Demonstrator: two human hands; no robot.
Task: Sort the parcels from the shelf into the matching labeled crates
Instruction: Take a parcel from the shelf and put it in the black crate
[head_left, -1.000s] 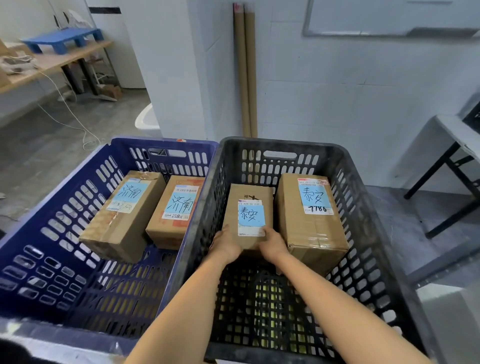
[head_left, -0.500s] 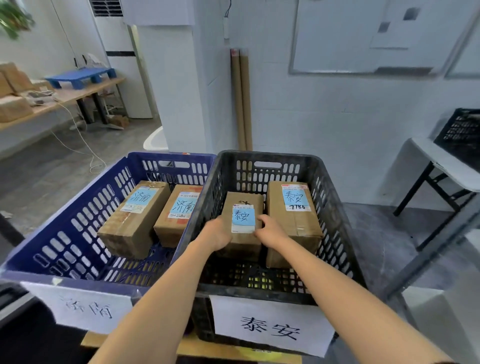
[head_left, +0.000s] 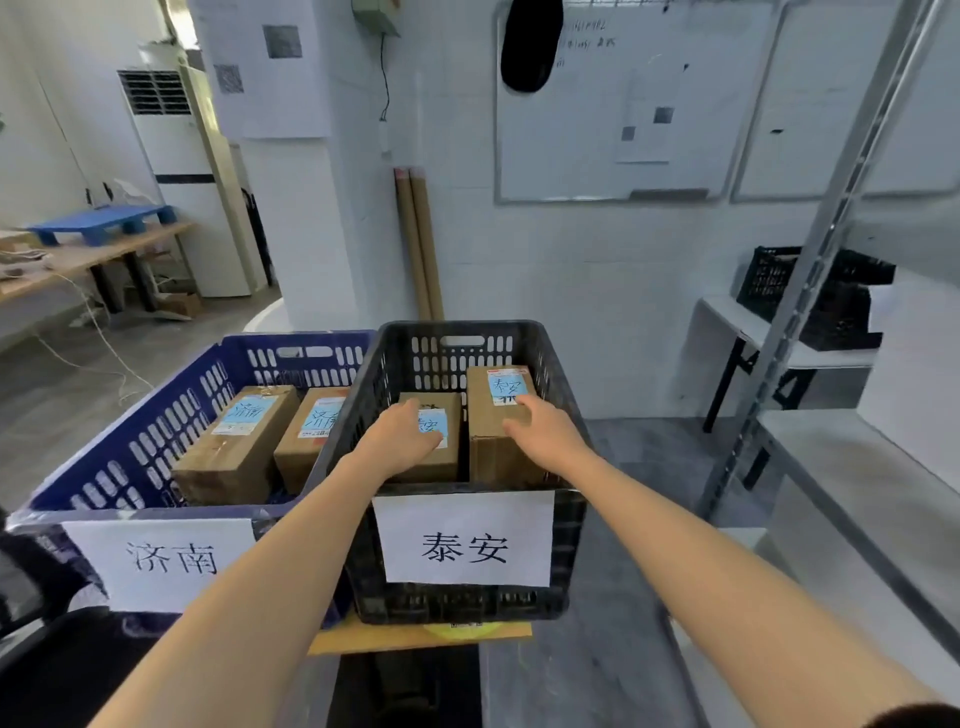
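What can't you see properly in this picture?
Head view only:
- Label on the smaller parcel: partly covered by the left hand.
- Label on the taller parcel: bottom line partly under the right hand.
- Right parcel in the blue crate: partly behind the black crate wall.
- Whiteboard writing: too small, blurred.
- Shelf: cut by the right edge.

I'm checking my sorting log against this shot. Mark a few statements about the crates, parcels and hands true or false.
1. The black crate and the blue crate each hold two parcels. True.
2. The blue crate stands to the right of the black crate. False: it stands to its left.
3. The left hand rests on the smaller parcel in the black crate. True.
4. The right hand reaches into the blue crate. False: it touches the larger parcel in the black crate.
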